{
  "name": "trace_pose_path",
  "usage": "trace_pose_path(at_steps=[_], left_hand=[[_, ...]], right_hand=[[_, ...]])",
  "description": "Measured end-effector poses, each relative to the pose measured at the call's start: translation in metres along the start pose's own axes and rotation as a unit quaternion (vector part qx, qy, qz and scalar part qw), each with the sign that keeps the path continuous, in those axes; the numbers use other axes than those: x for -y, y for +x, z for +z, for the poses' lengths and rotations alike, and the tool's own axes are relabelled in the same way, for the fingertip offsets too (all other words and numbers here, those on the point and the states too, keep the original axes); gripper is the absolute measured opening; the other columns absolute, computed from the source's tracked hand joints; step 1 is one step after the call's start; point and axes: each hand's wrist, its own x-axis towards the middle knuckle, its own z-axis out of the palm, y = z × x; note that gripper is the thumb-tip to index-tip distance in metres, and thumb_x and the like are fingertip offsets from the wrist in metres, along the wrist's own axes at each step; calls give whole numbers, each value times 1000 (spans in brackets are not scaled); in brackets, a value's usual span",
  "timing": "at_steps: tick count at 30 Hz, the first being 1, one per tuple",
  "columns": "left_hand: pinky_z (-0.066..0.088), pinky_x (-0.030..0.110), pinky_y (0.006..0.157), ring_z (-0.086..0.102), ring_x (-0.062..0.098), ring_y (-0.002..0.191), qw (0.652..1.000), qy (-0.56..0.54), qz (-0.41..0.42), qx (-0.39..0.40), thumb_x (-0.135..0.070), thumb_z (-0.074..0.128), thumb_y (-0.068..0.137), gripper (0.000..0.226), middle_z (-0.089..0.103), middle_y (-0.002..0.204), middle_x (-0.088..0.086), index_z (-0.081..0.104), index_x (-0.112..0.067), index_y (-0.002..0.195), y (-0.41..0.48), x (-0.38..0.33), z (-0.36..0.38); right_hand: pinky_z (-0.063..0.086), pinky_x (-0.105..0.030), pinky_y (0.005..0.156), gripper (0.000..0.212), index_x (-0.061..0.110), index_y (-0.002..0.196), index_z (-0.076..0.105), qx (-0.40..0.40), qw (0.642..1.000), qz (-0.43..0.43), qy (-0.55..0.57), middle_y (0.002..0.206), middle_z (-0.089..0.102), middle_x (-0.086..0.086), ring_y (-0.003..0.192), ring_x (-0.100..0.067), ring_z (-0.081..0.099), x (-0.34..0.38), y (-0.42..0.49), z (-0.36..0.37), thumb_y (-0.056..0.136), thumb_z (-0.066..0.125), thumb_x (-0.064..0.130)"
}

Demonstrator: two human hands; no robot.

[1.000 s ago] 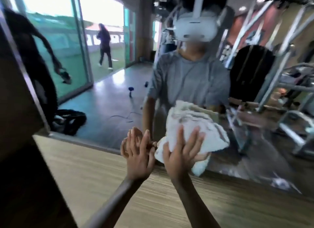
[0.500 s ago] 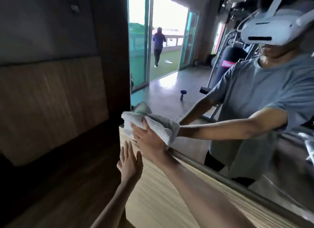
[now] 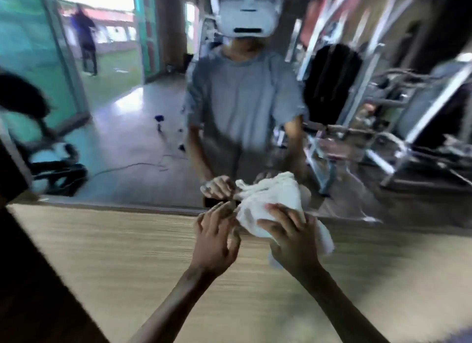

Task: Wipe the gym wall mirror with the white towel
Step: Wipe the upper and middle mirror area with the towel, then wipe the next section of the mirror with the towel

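The wall mirror (image 3: pixel 122 143) fills the upper half of the view and reflects me in a grey shirt and a headset. A bunched white towel (image 3: pixel 270 204) lies against the mirror's bottom edge. My right hand (image 3: pixel 291 238) grips the towel from behind and holds it to the glass, with a loose end hanging below the hand. Just to its left, my left hand (image 3: pixel 214 240) has its fingers curled and pinches the towel's left end. The picture is motion-blurred.
A light wooden wall panel (image 3: pixel 102 261) runs below the mirror. A dark frame (image 3: pixel 23 278) borders it on the left. The glass reflects gym machines (image 3: pixel 383 138) on the right, a person by the glass doors (image 3: pixel 86 38), and a cable on the floor.
The towel and my right hand have moved from the mirror's left edge to its lower middle. My left hand has left the wooden panel and taken hold of the towel's end.
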Motion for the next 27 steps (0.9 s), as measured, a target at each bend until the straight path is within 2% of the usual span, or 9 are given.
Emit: trace_pose_path(at_steps=[4,8,11,17,19,23,25,26,27], left_hand=[[41,36,91,57,24,111,990,-90,92,64,-22,53,89,27,65,117,3,66,-14,112,10,-82,63],[49,33,78,66,21,89,963,-143,124,193,-28,51,90,27,71,100,-1,72,-16,102,5,-173,114],[54,35,73,70,24,79,927,-192,137,292,-33,46,92,31,72,99,1,71,-16,103,-8,-246,141],[55,33,63,71,23,78,878,-276,172,351,-42,41,89,38,73,94,-4,71,-22,100,-53,-396,170],[55,31,68,72,18,84,858,-298,169,382,-49,39,89,39,73,98,-6,69,-27,102,-73,-435,183],[57,40,74,71,20,91,818,-336,143,445,-57,41,89,33,72,103,-10,59,-36,106,-108,-490,211],[55,28,73,69,2,83,807,-351,115,461,-51,47,92,20,70,95,-21,63,-39,94,-123,-515,219],[50,15,68,66,-7,77,800,-364,105,466,-41,53,95,13,68,88,-30,63,-41,87,-129,-526,224],[42,5,62,63,-13,72,795,-374,97,468,-29,57,98,18,65,83,-37,61,-41,85,-134,-538,229]], right_hand=[[45,-42,78,49,29,116,68,37,971,237,6,130,64,-4,119,-27,56,-44,-87,-73,69,52,23],[51,-47,83,36,24,116,71,7,920,392,-18,128,66,-4,118,-28,62,-73,-175,-152,88,49,32],[52,-44,85,45,23,117,70,-43,869,491,-39,123,68,-5,110,-29,61,-85,-238,-207,77,48,20],[38,-16,101,49,18,120,66,-130,784,606,-41,120,67,-3,113,-25,59,-96,-346,-299,74,48,19],[34,-12,103,54,19,126,62,-141,767,624,-48,123,65,0,115,-23,57,-101,-378,-327,74,48,20],[25,-2,103,63,11,137,56,-184,697,691,-56,129,54,1,121,-11,48,-103,-432,-374,75,50,23],[23,-1,103,66,8,136,56,-191,683,701,-79,127,53,3,121,-18,48,-107,-459,-391,74,47,29],[23,-1,103,68,7,135,56,-190,674,709,-81,126,54,3,121,-22,49,-111,-473,-397,73,45,32],[24,-2,102,69,7,135,57,-188,664,719,-80,124,55,2,120,-26,51,-116,-485,-402,73,44,33]])
